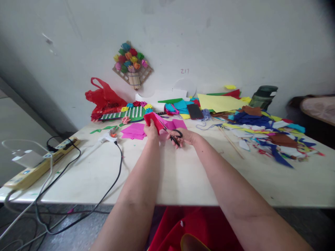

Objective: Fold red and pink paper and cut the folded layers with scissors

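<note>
My left hand is closed on a piece of red paper, held up a little over the table. In my right hand is a pair of scissors with black handles, my fingers through the loops. The scissor blades meet the right edge of the red paper; how far they reach into it I cannot tell. Pink paper sheets lie on the table just left of my left hand, and more pink paper lies behind the scissors.
A glue gun with a black cord and a yellow power strip are at left. A red bag, a phone and a green bottle stand or lie behind. Fabric-like scraps and a wooden stick lie at right.
</note>
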